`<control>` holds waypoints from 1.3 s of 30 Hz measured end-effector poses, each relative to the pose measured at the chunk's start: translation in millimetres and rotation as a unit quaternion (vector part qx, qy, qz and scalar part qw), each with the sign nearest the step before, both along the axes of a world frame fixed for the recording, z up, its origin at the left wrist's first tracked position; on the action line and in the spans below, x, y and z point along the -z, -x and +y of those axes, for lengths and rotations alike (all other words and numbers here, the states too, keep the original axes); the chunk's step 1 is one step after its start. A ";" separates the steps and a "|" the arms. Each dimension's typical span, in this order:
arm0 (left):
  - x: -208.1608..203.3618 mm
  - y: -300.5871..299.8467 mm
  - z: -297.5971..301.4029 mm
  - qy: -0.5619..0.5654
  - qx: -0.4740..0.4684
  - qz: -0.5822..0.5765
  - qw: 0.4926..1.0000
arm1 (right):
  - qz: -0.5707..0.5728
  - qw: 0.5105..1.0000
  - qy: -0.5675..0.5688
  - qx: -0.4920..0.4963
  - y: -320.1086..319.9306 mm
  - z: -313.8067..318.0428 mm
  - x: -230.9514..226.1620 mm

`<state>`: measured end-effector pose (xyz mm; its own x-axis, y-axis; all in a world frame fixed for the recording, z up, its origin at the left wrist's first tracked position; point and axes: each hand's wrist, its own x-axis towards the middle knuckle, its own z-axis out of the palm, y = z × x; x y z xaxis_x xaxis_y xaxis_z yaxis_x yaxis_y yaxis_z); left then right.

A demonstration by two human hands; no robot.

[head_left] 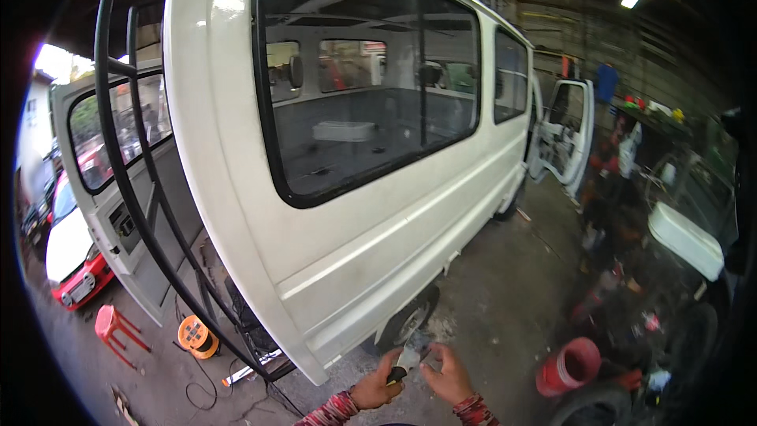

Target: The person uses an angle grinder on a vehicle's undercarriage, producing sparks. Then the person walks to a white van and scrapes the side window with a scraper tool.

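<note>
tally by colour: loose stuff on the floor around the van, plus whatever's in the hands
Red: 2 – stool, bucket
Orange: 1 – cord reel
White: 1 – small tool held in left hand, with right hand at its tip
Total: 4
</note>
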<state>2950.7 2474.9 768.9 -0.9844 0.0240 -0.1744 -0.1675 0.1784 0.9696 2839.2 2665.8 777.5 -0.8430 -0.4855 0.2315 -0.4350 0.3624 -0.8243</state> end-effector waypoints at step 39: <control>-99.8 173.9 208.9 -0.060 -0.561 0.058 0.823 | 0.415 0.774 0.324 -0.352 406.6 -70.3 -417.0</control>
